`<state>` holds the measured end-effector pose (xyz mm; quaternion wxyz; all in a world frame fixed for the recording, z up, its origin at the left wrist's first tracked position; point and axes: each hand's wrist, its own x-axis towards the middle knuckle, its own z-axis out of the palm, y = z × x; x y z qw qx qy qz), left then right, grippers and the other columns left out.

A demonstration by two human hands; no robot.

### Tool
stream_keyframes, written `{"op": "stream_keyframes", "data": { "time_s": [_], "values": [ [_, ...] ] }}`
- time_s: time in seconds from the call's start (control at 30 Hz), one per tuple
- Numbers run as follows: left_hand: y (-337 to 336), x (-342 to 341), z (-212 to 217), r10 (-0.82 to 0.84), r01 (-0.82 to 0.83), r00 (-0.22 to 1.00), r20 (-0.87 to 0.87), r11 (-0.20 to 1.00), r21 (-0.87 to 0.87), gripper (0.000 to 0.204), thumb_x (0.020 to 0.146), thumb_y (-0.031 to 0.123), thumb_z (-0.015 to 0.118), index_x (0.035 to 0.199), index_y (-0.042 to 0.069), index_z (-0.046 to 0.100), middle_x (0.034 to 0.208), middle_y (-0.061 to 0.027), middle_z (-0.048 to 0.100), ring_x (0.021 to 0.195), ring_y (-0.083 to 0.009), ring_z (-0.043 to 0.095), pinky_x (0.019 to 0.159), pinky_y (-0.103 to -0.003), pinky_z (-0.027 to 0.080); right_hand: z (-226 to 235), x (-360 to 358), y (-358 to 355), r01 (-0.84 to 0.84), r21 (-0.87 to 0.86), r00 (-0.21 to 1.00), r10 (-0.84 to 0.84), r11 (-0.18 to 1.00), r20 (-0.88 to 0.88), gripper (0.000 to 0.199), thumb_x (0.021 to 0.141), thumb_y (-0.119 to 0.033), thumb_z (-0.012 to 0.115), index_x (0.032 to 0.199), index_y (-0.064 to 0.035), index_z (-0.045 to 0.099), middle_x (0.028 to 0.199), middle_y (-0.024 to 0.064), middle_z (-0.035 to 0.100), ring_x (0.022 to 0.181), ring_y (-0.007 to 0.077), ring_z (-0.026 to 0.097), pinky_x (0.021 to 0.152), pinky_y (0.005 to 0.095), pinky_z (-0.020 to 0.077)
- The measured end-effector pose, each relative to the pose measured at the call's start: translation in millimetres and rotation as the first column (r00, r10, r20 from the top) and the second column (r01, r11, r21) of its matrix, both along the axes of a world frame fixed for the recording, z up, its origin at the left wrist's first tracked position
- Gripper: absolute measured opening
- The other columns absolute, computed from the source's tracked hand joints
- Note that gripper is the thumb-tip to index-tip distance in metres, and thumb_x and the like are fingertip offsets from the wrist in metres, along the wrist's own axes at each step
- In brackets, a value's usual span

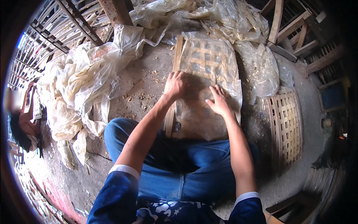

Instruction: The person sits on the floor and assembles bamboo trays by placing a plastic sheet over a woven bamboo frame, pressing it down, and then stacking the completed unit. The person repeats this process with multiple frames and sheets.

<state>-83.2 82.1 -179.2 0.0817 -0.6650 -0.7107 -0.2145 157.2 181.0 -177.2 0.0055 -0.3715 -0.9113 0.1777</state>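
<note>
A woven bamboo tray with a wooden edge strip (179, 52) lies on the floor in front of my crossed legs. Over it is spread a cloudy, brownish plastic sheet (203, 123), and the open weave shows through at the far end. My left hand (176, 85) is at the tray's left edge, its fingers curled over the sheet's margin; the fingertips are hidden. On the right part of the sheet rests my right hand (220, 102), fingers stretched and thumb apart, holding nothing.
Crumpled clear plastic (82, 82) is heaped at the left, with more plastic sheeting (231, 18) at the back. Another woven bamboo tray (289, 127) lies to the right. Wooden frames (294, 33) stand at the far right. A person (24, 127) sits at the far left.
</note>
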Motion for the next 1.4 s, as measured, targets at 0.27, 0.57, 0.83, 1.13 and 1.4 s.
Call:
{"op": "stream_keyframes", "data": {
  "time_s": [0.27,0.57,0.83,1.13,1.4],
  "values": [
    [1.4,-29.0,12.1,0.221,-0.326,0.887,0.405,0.922,0.211,0.013,0.094,0.016,0.053,0.089,0.005,0.057,0.075,-0.0193,0.065,0.070,-0.0422,0.063,0.067,-0.051,0.050,11.1,4.1,10.8,0.090,-0.064,0.981,-0.099,0.994,-0.164,0.067,0.090,-0.033,0.066,0.147,-0.0090,0.040,0.154,0.0208,0.037,0.140,0.0380,0.039,0.114,0.0493,0.0322],
    [-59.8,-100.4,32.4,0.813,-0.889,0.160,0.560,0.366,-0.277,0.065,0.071,0.031,0.085,0.126,0.019,0.055,0.121,-0.0096,0.059,0.114,-0.0285,0.058,0.091,-0.046,0.052,4.2,37.4,53.5,0.523,-0.133,0.774,-0.535,0.842,-0.339,0.062,0.086,-0.032,0.068,0.139,-0.0071,0.047,0.139,0.0190,0.052,0.129,0.0353,0.050,0.106,0.0445,0.0414],
    [-34.1,7.8,39.2,0.326,-0.324,0.942,0.084,0.945,-0.043,0.070,0.081,0.041,0.075,0.139,0.012,0.047,0.140,-0.0190,0.041,0.129,-0.0389,0.040,0.105,-0.053,0.039,-6.9,36.9,53.7,0.680,-0.234,0.673,-0.719,0.694,-0.176,0.086,0.080,-0.025,0.077,0.149,-0.0028,0.029,0.151,0.0251,0.036,0.140,0.0361,0.037,0.116,0.0415,0.0321],
    [-89.2,88.9,16.1,-0.539,0.484,0.840,-0.055,0.793,-0.371,0.081,0.080,0.062,0.067,0.147,0.022,0.044,0.154,-0.0140,0.034,0.141,-0.0345,0.034,0.115,-0.053,0.028,23.3,51.7,22.1,0.651,-0.155,0.757,-0.618,0.743,0.214,0.087,0.084,-0.017,0.063,0.156,-0.0051,0.016,0.146,0.0247,0.046,0.128,0.0391,0.053,0.103,0.0504,0.0479],
    [-117.5,77.2,9.6,-0.610,0.411,0.760,-0.226,0.719,-0.560,0.063,0.095,0.043,0.055,0.152,0.030,0.032,0.158,-0.0089,0.031,0.144,-0.0316,0.032,0.110,-0.054,0.039,15.2,59.7,22.0,0.583,-0.122,0.796,-0.535,0.803,0.281,0.085,0.087,-0.014,0.060,0.157,-0.0057,0.011,0.147,0.0242,0.043,0.129,0.0379,0.052,0.100,0.0487,0.0505]
  ]
}}
